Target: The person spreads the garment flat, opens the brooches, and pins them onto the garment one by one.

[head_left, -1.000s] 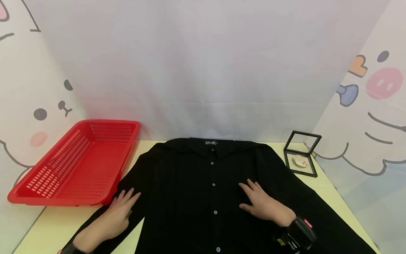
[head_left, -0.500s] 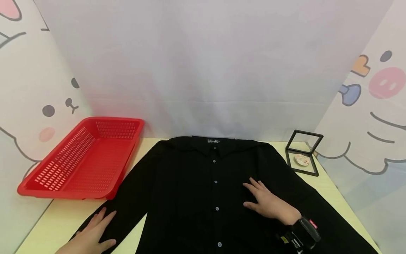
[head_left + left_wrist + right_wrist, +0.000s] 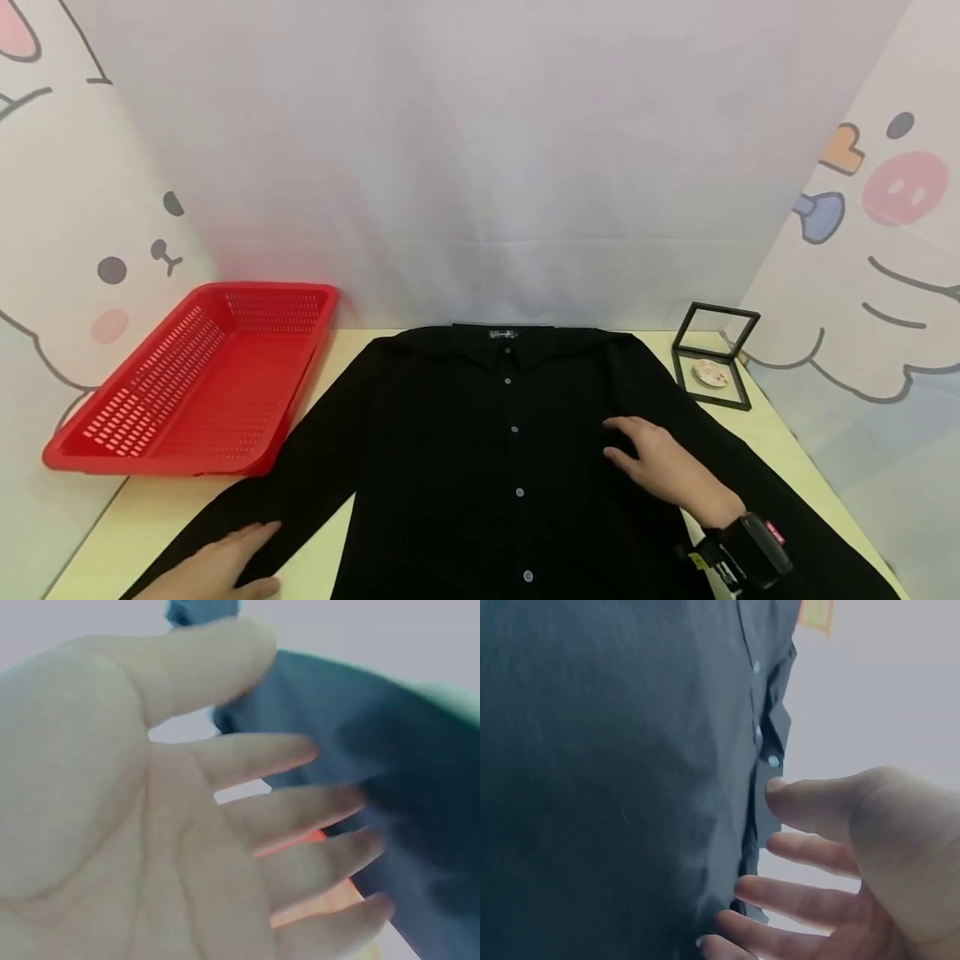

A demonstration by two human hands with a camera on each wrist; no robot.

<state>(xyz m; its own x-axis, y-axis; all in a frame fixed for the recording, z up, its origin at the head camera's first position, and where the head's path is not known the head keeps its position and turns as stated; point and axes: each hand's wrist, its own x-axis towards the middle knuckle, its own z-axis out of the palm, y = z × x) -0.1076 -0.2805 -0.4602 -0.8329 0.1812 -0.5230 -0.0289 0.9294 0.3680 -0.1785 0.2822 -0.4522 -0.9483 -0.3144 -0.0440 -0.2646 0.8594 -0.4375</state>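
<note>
A black button-up shirt (image 3: 450, 433) lies spread face up, its collar at the far edge and both sleeves reaching out toward the near corners. Over the sleeve on the left is my left hand (image 3: 217, 567), partly cut off by the frame's bottom; in the left wrist view its fingers are spread and nearly straight, holding nothing. My right hand (image 3: 663, 462) is over the shirt's right side, near where body and sleeve meet. Relaxed, spread fingers (image 3: 795, 896) show in the right wrist view. Whether either hand touches the cloth is unclear.
A red plastic basket (image 3: 225, 400) stands at the left, its near right corner beside the sleeve. At the back right sits an open black frame (image 3: 712, 400) with a small pale round item (image 3: 710, 373) in it. White curtain walls (image 3: 480, 167) enclose the pale yellow table (image 3: 318, 546).
My left hand has slid down the left sleeve toward the near edge. The right hand has shifted slightly rightward, and a strip of table now shows between the shirt's body and right sleeve.
</note>
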